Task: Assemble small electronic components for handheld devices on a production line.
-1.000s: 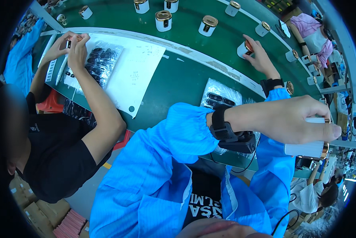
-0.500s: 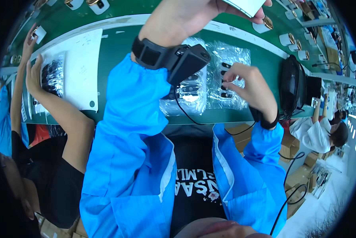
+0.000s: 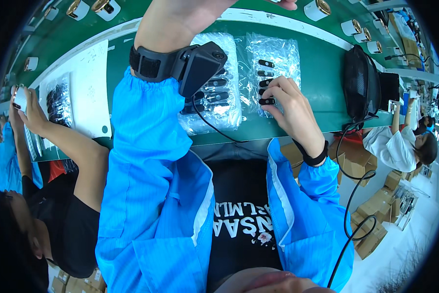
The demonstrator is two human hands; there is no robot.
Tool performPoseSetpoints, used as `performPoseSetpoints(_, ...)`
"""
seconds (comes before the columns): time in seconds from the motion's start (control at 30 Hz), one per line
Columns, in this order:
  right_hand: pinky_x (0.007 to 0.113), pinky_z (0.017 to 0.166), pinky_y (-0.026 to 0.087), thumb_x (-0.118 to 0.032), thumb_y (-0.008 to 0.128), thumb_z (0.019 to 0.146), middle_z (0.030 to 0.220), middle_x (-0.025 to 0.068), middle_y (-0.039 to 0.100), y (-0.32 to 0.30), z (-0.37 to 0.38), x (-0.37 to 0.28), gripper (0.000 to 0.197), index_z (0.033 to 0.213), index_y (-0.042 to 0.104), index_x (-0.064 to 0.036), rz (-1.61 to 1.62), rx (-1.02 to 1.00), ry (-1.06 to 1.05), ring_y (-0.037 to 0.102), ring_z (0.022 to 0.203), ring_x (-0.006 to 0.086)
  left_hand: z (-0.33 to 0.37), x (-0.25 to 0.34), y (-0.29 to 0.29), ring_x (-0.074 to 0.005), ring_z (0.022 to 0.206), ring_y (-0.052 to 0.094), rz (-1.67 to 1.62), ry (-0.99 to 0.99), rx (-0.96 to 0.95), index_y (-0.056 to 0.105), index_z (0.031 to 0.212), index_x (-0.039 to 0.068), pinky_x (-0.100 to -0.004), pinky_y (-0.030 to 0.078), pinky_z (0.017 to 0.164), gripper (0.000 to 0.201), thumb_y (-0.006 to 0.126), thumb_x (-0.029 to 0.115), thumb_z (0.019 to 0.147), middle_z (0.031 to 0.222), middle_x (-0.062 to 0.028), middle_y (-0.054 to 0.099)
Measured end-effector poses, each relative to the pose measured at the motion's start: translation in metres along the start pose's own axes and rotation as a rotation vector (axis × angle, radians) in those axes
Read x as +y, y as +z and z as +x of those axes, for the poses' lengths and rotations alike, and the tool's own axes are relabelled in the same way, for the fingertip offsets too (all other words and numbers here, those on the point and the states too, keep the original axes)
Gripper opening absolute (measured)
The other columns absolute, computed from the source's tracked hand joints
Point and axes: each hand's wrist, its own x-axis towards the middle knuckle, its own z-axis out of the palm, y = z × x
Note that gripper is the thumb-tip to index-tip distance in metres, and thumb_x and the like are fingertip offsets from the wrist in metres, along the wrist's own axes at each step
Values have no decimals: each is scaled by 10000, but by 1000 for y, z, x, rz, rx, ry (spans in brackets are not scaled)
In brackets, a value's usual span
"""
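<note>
At the top edge my left hand (image 3: 187, 17) is largely cut off; its fingers are closed about a white object (image 3: 275, 1), of which only a sliver shows. My right hand (image 3: 295, 105) pinches a small black oval piece (image 3: 267, 101) between thumb and forefinger, at the near end of a short column of similar pieces (image 3: 266, 63). These lie on a clear plastic sheet (image 3: 290, 51). Left of it, a second plastic-covered stack (image 3: 219, 124) bears more black pieces, partly hidden behind the device strapped to my left wrist.
White cylinders with gold-coloured tops (image 3: 317, 10) stand along the far side of the green table (image 3: 322, 105). A black bag (image 3: 360, 85) sits at the right. To my left, a co-worker's hand (image 3: 33, 115) holds a white cylinder (image 3: 20, 97). A black cable (image 3: 349, 195) hangs beside my right arm.
My left hand and its white object have moved up and left, mostly out of the picture. My right hand's fingers have come together on the nearest black piece.
</note>
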Motion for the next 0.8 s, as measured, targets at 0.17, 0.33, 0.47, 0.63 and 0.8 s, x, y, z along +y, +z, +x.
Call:
performPoseSetpoints(0.17, 410, 821, 526, 18, 806, 771, 1048, 112, 642, -6, 2, 3, 223, 948, 673, -11, 8, -15, -14, 639, 993, 336, 5, 5, 1, -285, 645, 726, -115, -78, 2, 670, 1169, 4, -396, 617, 613, 608, 340, 513, 1117, 843, -193, 721)
performPoseSetpoints(0.33, 358, 754, 537, 51, 775, 827, 985, 137, 691, -15, -4, 11, 153, 928, 666, 14, 298, 46, 0, 686, 893, 269, 5, 3, 2, -286, 666, 727, -289, -160, 35, 662, 1225, 3, -406, 627, 688, 654, 312, 544, 1115, 858, -193, 721)
performPoseSetpoints(0.47, 299, 699, 531, 64, 734, 893, 935, 129, 708, -68, 16, -22, 106, 992, 714, 33, 424, 367, 81, 694, 828, 180, -1, 13, 16, -255, 771, 733, -439, -121, -31, 649, 1283, 0, -367, 611, 787, 628, 359, 531, 1118, 925, -173, 726)
performPoseSetpoints(0.63, 275, 688, 525, 79, 662, 949, 927, 72, 689, -93, 89, -57, 242, 1163, 757, 20, 44, 866, -249, 654, 769, 141, -1, 5, 18, -270, 692, 679, -149, 52, 3, 568, 1351, 8, -487, 550, 1001, 670, 251, 549, 1114, 896, -173, 681)
performPoseSetpoints(0.8, 278, 705, 540, 43, 624, 990, 928, 52, 687, -94, 123, -60, 264, 1221, 747, 10, 82, 794, -290, 645, 764, 144, -4, 20, 18, -258, 675, 667, -150, 30, 75, 578, 1345, 14, -503, 508, 1060, 765, 170, 610, 1092, 882, -170, 678)
